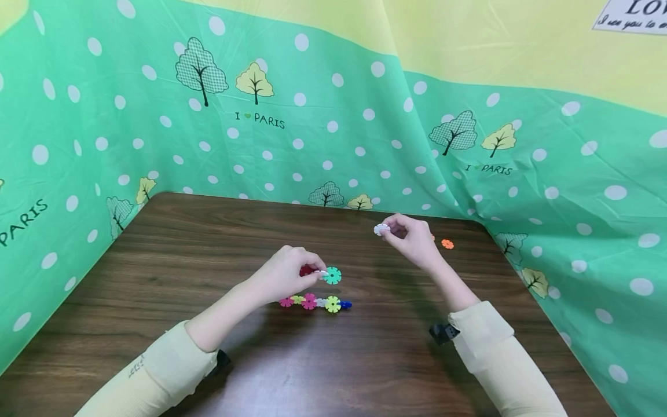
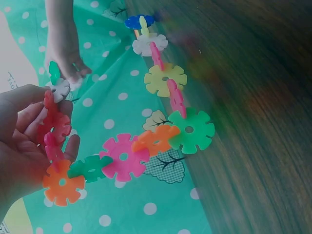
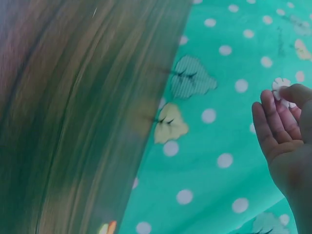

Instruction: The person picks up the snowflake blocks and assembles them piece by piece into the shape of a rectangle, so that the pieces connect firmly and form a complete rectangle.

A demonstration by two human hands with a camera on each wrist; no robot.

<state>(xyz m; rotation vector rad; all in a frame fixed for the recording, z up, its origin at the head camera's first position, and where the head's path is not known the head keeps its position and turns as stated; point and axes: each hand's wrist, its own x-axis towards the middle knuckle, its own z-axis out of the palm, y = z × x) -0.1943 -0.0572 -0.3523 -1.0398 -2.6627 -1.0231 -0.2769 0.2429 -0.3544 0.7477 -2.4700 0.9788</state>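
Observation:
My left hand [image 1: 283,272] grips one end of a chain of interlocking flower-shaped plastic discs. In the left wrist view, red discs [image 2: 59,129] lie against its fingers, with a white disc [image 2: 60,90] and a green disc [image 2: 53,72] at the held end. From there the chain bends round through an orange disc [image 2: 63,182], a pink disc [image 2: 124,156] and a yellow disc [image 2: 165,80] to a blue disc [image 2: 139,22]. My right hand [image 1: 411,237], apart from the chain, pinches a single white disc [image 1: 381,230] between thumb and fingers.
A loose orange disc [image 1: 447,244] lies on the brown wooden table [image 1: 219,231] beyond the right hand, with another piece partly hidden by that hand. Green polka-dot cloth [image 1: 333,150] hangs behind the table and along both sides.

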